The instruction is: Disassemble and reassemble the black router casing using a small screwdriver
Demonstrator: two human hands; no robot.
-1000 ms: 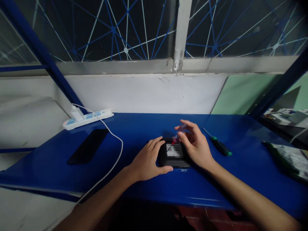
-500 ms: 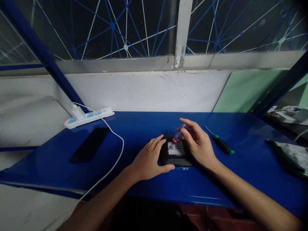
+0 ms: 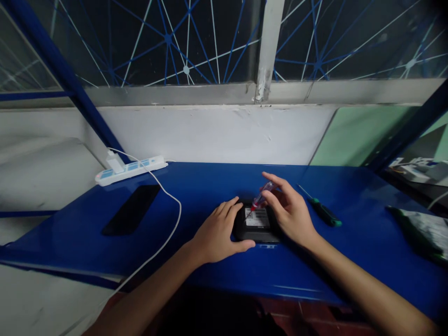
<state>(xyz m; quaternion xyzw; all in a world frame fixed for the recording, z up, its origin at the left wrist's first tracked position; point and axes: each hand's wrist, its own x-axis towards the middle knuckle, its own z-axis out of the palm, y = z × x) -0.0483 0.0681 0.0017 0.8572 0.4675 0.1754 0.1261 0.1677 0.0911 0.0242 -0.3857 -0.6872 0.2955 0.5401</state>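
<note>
A flat black device (image 3: 258, 234) with rounded corners and a white printed label (image 3: 257, 217) lies on the blue table. My left hand (image 3: 219, 231) steadies its left end, fingers along the far left corner and thumb at the near edge. In my right hand (image 3: 290, 205), a screwdriver with a clear handle and red collar (image 3: 258, 199) is pinched between thumb and fingers. It leans to the right, and its thin shaft points down at the left part of the label. The forefinger sticks up beside the handle's top. The exact spot under the tip is too small to make out.
A green-and-black screwdriver (image 3: 325, 212) lies right of my right hand. Farther right is a silvery and green bag (image 3: 422, 228). To the left are a black phone-like slab (image 3: 131, 210), a white cable (image 3: 178, 210) and a white power strip (image 3: 135, 170) by the wall.
The view has shifted slightly. Both hands stay in place around the device, and the screwdriver keeps nearly the same tilt and position.
</note>
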